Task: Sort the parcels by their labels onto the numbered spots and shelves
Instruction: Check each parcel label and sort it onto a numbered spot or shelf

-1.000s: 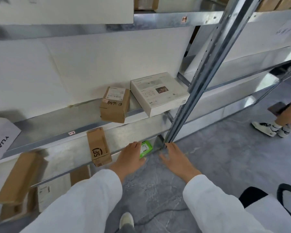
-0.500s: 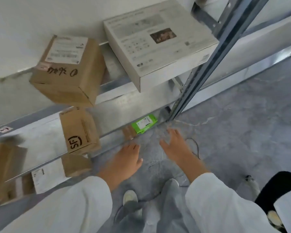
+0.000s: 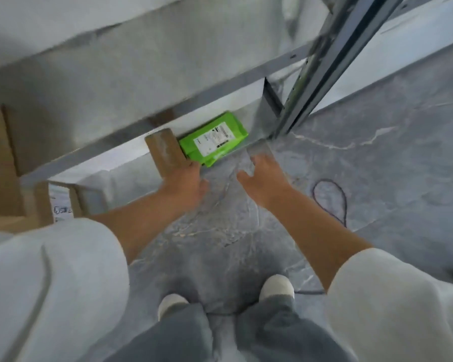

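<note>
Two hands have advanced since half a second ago: both were then short of the rack and now sit at the front edge of its bottom level, with the view dropped lower. The right hand [image 3: 263, 178] is spread open and holds nothing, fingertips just short of the green parcel [image 3: 215, 138]. The left hand [image 3: 187, 182] meets the near end of the brown box [image 3: 165, 150]; whether it grips cannot be determined. The green parcel lies flat, label up, against the brown box's right side. This indicates a pickup is about to begin. The shelf beam [image 3: 220, 91] overhangs the parcel and the upright post [image 3: 332, 56] stands close on its right, restricting access. A cable [image 3: 343, 202] loops on the floor [image 3: 377, 152] nearby.
</note>
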Demonstrator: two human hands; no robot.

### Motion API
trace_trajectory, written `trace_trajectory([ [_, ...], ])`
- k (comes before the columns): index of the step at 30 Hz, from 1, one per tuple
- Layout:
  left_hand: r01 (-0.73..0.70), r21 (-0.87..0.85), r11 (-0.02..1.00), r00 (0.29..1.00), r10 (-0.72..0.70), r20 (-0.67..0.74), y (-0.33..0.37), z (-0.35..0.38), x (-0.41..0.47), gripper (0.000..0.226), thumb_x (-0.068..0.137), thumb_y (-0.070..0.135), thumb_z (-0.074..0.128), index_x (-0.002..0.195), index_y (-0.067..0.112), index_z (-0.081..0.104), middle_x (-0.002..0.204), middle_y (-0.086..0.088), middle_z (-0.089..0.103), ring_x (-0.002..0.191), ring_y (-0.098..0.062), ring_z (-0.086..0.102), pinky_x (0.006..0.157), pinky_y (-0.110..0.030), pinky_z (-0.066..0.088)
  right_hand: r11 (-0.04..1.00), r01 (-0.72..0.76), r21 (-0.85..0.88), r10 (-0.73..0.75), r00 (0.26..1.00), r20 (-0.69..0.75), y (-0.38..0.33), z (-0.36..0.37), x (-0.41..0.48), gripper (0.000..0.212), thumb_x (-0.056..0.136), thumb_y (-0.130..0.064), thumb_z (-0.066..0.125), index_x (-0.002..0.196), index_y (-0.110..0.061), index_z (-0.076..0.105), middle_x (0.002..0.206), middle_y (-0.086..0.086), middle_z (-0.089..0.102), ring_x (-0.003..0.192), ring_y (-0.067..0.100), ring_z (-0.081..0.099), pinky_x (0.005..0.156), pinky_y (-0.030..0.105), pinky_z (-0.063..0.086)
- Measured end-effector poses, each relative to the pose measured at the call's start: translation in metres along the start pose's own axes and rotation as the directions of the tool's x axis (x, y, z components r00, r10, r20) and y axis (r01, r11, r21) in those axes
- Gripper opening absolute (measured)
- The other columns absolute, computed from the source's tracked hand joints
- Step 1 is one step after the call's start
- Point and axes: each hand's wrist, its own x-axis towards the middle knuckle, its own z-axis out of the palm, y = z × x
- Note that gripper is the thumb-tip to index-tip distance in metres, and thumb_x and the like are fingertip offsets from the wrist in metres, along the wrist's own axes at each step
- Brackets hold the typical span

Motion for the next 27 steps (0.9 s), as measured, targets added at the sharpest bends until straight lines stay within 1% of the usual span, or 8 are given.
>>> trace_trajectory([
  [2,-0.01,0.042,0.999,1.0,0.01,-0.007,-0.014,0.032,0.046,0.027,0.092,0.021,0.052,0.11,0.001,0.052,0.114,-0.018,0.053,0.106,-0.035,0.055,0.083,-0.039,0.048,0.989,-0.076,0.13,0.073,0.997,0.023,0.012,0.024,0.046,0.047,0.097,-0.033,0.049,0.136,-0.007,0.046,0.134,0.01,0.05,0.116,0.027,0.053,0.089,0.026,0.042],
  [5,-0.08,0.083,0.993,0.995,0.085,-0.055,-0.025,0.07,0.121,0.036,0.092,0.021,0.052,0.122,0.0,0.051,0.126,-0.019,0.05,0.117,-0.034,0.05,0.092,-0.042,0.045,0.859,-0.232,0.456,0.2,0.973,0.118,0.027,0.063,0.116,0.037,0.096,-0.031,0.053,0.124,-0.008,0.054,0.103,0.009,0.057,0.085,0.02,0.056,0.076,0.027,0.044],
  [8,-0.109,0.082,0.991,0.981,0.121,-0.152,-0.024,0.083,0.194,0.041,0.092,0.015,0.053,0.129,-0.002,0.046,0.133,-0.021,0.046,0.124,-0.036,0.044,0.1,-0.042,0.039,0.817,-0.204,0.54,0.164,0.979,0.121,0.034,0.088,0.184,0.051,0.095,-0.033,0.056,0.137,-0.006,0.045,0.13,0.011,0.053,0.12,0.026,0.051,0.095,0.032,0.041],
  [11,0.0,0.074,0.997,0.982,0.014,-0.189,-0.035,0.086,0.254,0.056,0.089,0.025,0.066,0.13,-0.004,0.043,0.134,-0.022,0.047,0.125,-0.036,0.046,0.101,-0.04,0.037,0.776,-0.225,0.589,0.171,0.974,0.146,0.034,0.1,0.24,0.055,0.095,-0.037,0.058,0.137,-0.005,0.044,0.135,0.017,0.051,0.124,0.03,0.05,0.102,0.044,0.043],
  [15,0.06,-0.057,0.997,0.983,-0.069,-0.167,-0.052,0.093,0.296,0.066,0.072,0.043,0.081,0.119,0.004,0.056,0.116,-0.011,0.063,0.109,-0.029,0.061,0.084,-0.032,0.048,0.747,-0.215,0.63,0.228,0.972,0.061,0.037,0.121,0.297,0.082,0.084,-0.047,0.069,0.141,-0.002,0.032,0.114,0.014,0.052,0.082,0.024,0.058,0.062,0.033,0.055],
  [18,0.058,-0.005,0.998,0.99,-0.058,-0.129,-0.048,0.085,0.3,0.06,0.073,0.046,0.079,0.114,0.007,0.06,0.112,-0.009,0.066,0.103,-0.027,0.063,0.077,-0.029,0.045,0.62,-0.252,0.743,0.292,0.953,0.079,0.037,0.13,0.309,0.082,0.083,-0.031,0.075,0.138,-0.01,0.017,0.123,0.02,0.054,0.092,0.031,0.064,0.071,0.041,0.06],
  [22,0.06,-0.111,0.992,0.993,-0.071,-0.092,-0.05,0.089,0.29,0.067,0.068,0.052,0.081,0.119,0.014,0.062,0.118,-0.006,0.068,0.106,-0.024,0.064,0.084,-0.028,0.049,0.489,-0.282,0.826,0.286,0.946,0.153,0.031,0.131,0.3,0.078,0.087,-0.024,0.071,0.137,-0.017,0.012,0.131,0.025,0.051,0.081,0.037,0.066,0.068,0.053,0.059],
  [27,0.04,-0.213,0.976,0.967,-0.091,-0.236,-0.062,0.113,0.273,0.046,0.083,0.051,0.068,0.111,0.014,0.067,0.107,-0.011,0.071,0.097,-0.028,0.066,0.07,-0.026,0.04,0.484,-0.324,0.813,0.325,0.929,0.176,0.031,0.13,0.289,0.064,0.087,-0.022,0.071,0.124,-0.019,0.019,0.131,0.024,0.05,0.1,0.041,0.064,0.059,0.058,0.056],
])
